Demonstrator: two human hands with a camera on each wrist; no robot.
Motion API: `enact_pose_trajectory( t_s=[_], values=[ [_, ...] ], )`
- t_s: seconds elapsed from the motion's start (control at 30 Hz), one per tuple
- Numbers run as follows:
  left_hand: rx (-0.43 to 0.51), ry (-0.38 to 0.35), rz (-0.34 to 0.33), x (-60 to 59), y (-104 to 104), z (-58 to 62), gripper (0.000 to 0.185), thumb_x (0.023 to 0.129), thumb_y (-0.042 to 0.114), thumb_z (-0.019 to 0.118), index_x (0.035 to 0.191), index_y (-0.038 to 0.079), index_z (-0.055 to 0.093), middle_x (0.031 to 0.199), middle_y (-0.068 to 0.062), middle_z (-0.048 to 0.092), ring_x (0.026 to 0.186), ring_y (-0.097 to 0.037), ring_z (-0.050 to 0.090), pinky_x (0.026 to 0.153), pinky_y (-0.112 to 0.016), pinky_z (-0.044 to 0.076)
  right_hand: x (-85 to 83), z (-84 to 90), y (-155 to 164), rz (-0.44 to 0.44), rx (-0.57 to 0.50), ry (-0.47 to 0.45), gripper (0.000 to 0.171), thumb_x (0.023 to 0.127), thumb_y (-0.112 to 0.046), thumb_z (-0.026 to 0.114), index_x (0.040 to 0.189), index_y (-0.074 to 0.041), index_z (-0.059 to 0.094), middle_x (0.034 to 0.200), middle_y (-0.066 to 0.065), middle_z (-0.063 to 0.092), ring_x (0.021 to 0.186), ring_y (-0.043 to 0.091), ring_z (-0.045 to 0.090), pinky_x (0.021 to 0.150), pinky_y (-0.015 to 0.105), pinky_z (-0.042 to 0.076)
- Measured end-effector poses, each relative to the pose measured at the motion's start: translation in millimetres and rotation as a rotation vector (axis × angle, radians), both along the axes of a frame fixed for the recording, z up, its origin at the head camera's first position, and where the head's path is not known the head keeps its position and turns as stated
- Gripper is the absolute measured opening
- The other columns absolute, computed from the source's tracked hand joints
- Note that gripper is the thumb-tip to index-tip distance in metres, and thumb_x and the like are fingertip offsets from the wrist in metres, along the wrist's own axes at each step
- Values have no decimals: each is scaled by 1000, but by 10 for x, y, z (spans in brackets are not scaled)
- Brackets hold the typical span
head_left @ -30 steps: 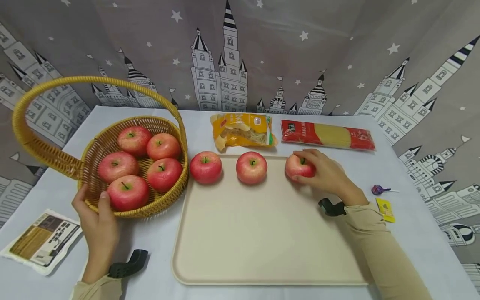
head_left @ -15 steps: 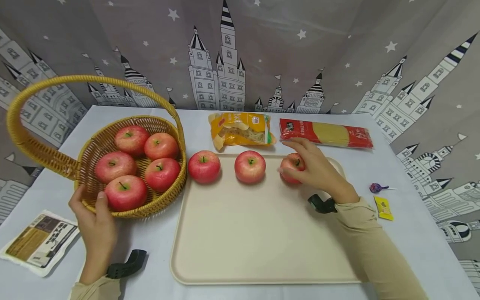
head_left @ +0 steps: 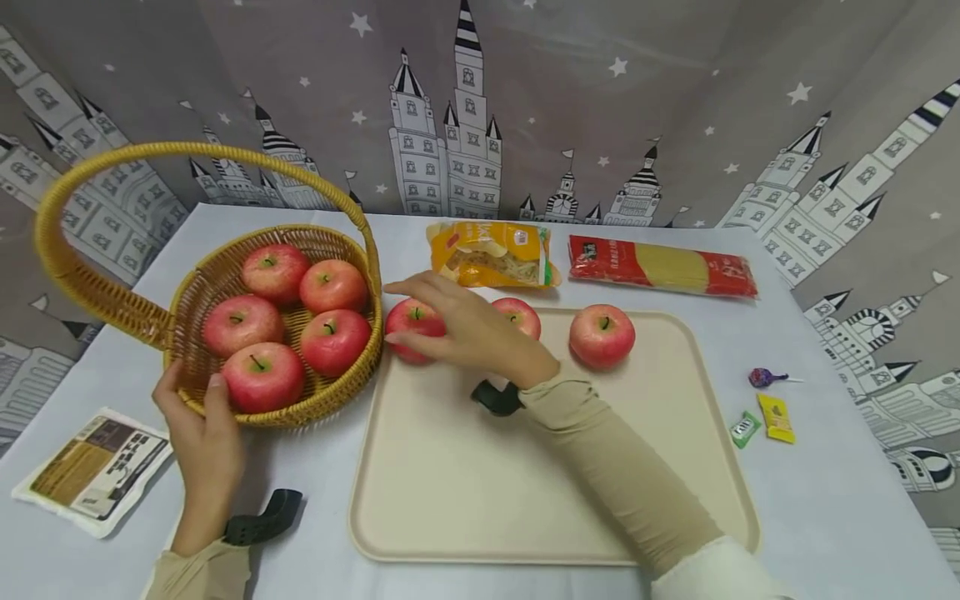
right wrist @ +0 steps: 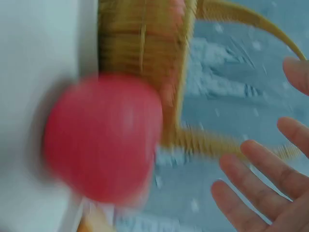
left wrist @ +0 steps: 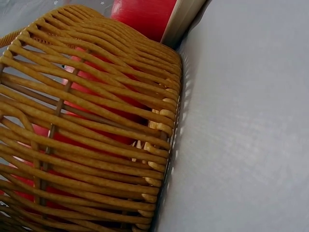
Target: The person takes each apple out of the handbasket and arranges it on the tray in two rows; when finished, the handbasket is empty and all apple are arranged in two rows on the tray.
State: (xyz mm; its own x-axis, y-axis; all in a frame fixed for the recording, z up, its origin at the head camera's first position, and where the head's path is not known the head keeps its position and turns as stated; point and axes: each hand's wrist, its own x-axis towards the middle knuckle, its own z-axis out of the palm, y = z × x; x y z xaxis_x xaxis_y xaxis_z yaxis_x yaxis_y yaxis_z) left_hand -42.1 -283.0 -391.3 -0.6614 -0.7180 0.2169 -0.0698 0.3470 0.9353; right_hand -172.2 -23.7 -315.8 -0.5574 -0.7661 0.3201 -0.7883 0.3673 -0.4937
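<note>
Castle-print grey cloth is hanging behind a pale worktop.
At 9 o'clock the left hand is gripping the basket rim; the right hand, grip wide, is hovering over the leftmost apple at the tray's 11 o'clock corner.

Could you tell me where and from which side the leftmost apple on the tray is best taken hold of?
Probably from above, fingers around its widest part. The apple sits upright, stem up, on the tray's left edge, with the basket close on its left and another apple to its right, so the top is freest. The right hand hovers there, fingers spread.
</note>
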Motion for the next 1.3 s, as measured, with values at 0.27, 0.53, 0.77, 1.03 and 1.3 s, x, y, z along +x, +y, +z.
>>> enact_pose_trajectory(
  t_s=[0.27,0.53,0.77,1.03,1.3],
  values=[
    [-22,14,-5,4,-9,-6,46,92,22,40,136,12,28,143,-13,31,134,-14,26,111,-24,15,122,97,-908,11,443,141,74,82,-61,48,142,-27,24,137,-2,42,125,16,41,103,41,30],
    [-25,12,-7,4,0,-13,47,92,22,41,136,11,28,143,-12,30,134,-12,26,110,-22,15,174,-11,-1187,-110,745,212,75,80,-64,48,142,-30,24,141,0,37,120,24,46,108,46,15],
    [-28,15,-3,4,-18,-10,46,92,21,41,135,10,29,143,-13,31,134,-13,27,109,-21,15,106,-131,-1141,-114,589,229,56,80,-53,55,131,-32,44,123,-2,50,104,21,52,104,40,22],
    [-13,-1,-8,5,-23,-31,47,92,22,40,136,13,27,144,-12,29,135,-13,25,109,-20,14,153,-115,-950,-118,314,213,51,75,-55,58,123,-40,50,125,-4,47,104,16,43,85,31,30],
    [-22,8,-5,4,-11,-22,47,92,22,41,136,12,28,143,-13,30,134,-12,26,110,-23,14,159,168,-452,-96,-37,32,47,73,-46,65,118,-35,56,130,-5,43,108,12,37,85,23,36]
  ],
)
